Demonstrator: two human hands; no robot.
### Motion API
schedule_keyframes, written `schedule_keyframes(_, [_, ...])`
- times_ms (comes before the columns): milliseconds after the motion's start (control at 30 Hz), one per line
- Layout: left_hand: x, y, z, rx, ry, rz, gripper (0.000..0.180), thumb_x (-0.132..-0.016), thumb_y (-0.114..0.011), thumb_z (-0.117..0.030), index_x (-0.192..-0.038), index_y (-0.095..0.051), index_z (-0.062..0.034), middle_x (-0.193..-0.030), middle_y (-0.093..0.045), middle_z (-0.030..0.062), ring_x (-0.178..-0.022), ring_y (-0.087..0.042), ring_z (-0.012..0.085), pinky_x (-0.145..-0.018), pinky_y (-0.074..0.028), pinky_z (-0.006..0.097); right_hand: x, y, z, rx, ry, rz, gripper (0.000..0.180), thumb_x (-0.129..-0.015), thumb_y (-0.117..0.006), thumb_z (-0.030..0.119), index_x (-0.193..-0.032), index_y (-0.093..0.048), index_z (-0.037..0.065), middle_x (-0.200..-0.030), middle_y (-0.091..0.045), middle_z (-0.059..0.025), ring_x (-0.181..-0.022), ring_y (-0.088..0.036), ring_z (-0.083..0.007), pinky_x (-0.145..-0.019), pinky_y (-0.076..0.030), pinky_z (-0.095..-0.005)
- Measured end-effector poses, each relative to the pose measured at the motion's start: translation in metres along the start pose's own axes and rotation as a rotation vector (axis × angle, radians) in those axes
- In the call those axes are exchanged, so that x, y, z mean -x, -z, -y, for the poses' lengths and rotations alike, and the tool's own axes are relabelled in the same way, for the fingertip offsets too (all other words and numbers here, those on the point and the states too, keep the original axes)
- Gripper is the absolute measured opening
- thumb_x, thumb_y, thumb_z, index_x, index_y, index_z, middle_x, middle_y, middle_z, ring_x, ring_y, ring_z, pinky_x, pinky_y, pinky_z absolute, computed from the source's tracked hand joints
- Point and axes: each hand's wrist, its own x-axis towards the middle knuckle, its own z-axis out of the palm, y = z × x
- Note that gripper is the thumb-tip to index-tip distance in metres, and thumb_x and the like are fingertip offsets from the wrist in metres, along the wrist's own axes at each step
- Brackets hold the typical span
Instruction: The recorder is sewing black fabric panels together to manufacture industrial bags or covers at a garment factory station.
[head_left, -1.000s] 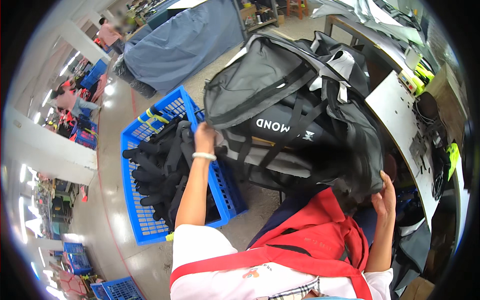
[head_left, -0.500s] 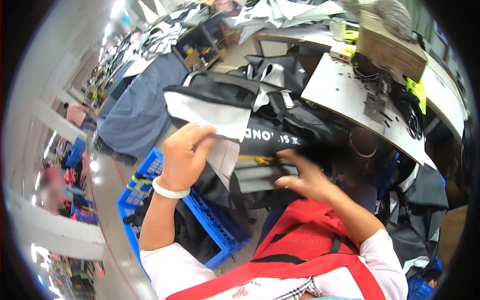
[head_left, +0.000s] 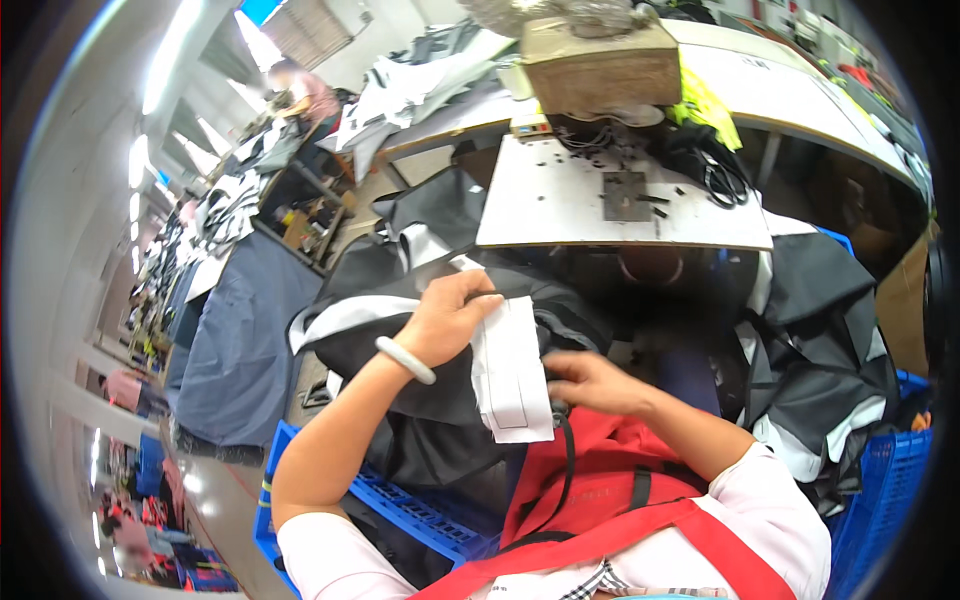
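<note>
A large black and white fabric piece (head_left: 430,425) lies bunched over my lap and the space in front of me. My left hand (head_left: 450,320) pinches the upper left edge of its white panel (head_left: 513,375), which bears thin dark lines. At the panel's right side, my right hand (head_left: 600,385) has its fingers bent together at the edge, closed on the fabric; its fingertips are partly hidden. A thin black strap (head_left: 571,465) hangs below that hand over my red apron (head_left: 600,480).
A white worktable (head_left: 545,205) with a metal plate and dark scraps stands ahead, a cardboard box (head_left: 600,70) behind it. Blue crates sit at lower left (head_left: 420,520) and right (head_left: 880,490). Black and white fabric (head_left: 815,320) hangs at right; a blue-grey cover (head_left: 245,350) is at left.
My view has swung to the left-hand ceiling and table. The fabric is turned, its printed lettering gone from sight and the white panel now upright between my hands. My right hand has closed at its edge.
</note>
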Motion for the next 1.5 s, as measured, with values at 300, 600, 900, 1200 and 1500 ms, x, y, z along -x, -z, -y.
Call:
schedule_keyframes(300, [-0.123, -0.077, 0.007, 0.346, -0.019, -0.002, 0.016, -0.091, -0.061, -0.012, -0.086, -0.060, 0.0031, -0.075, -0.060, 0.0008, -0.073, -0.051, 0.0073, -0.066, -0.043, 0.025, -0.005, 0.068, 0.042, -0.283, 0.056, -0.562, 0.057, -0.089, -0.064, 0.019, -0.138, -0.042, -0.001, -0.122, -0.056, -0.0129, -0.110, -0.054, -0.0160, -0.094, -0.045, -0.0288])
schedule_keyframes(600, [-0.188, -0.080, -0.016, 0.486, 0.185, 0.353, 0.021, -0.085, -0.072, -0.011, -0.101, -0.068, 0.0035, -0.085, -0.067, 0.0032, -0.072, -0.060, 0.0076, -0.065, -0.047, 0.022, -0.026, 0.120, 0.029, -0.527, 0.060, -0.669, 0.025, -0.087, -0.060, 0.001, -0.112, -0.063, -0.003, -0.095, -0.067, -0.0047, -0.080, -0.063, -0.0086, -0.072, -0.051, -0.0232])
schedule_keyframes(900, [-0.261, -0.105, 0.008, 0.677, 0.237, 0.115, 0.044, -0.084, -0.071, -0.012, -0.118, -0.059, 0.0119, -0.100, -0.068, 0.0149, -0.084, -0.066, 0.0190, -0.077, -0.051, 0.027, -0.062, 0.184, 0.009, -0.655, 0.104, -0.731, 0.035, -0.089, -0.060, 0.006, -0.122, -0.059, -0.005, -0.102, -0.068, -0.0074, -0.083, -0.064, -0.0107, -0.074, -0.052, -0.0240])
schedule_keyframes(1200, [-0.282, -0.124, 0.020, 0.770, 0.307, 0.040, 0.032, -0.083, -0.071, -0.008, -0.110, -0.065, 0.0094, -0.095, -0.069, 0.0119, -0.081, -0.065, 0.0171, -0.076, -0.050, 0.027, -0.067, 0.207, -0.006, -0.765, 0.120, -0.734, 0.035, -0.091, -0.060, 0.007, -0.123, -0.058, -0.006, -0.098, -0.068, -0.0080, -0.076, -0.065, -0.0092, -0.066, -0.051, -0.0222])
schedule_keyframes(1500, [-0.270, -0.107, 0.023, 0.591, 0.210, 0.029, 0.031, -0.082, -0.072, -0.011, -0.107, -0.068, 0.0074, -0.098, -0.070, 0.0114, -0.086, -0.065, 0.0168, -0.078, -0.050, 0.027, -0.073, 0.201, 0.002, -0.596, 0.068, -0.701, 0.029, -0.089, -0.064, 0.012, -0.114, -0.060, -0.004, -0.096, -0.067, -0.0063, -0.080, -0.063, -0.0101, -0.071, -0.050, -0.0235])
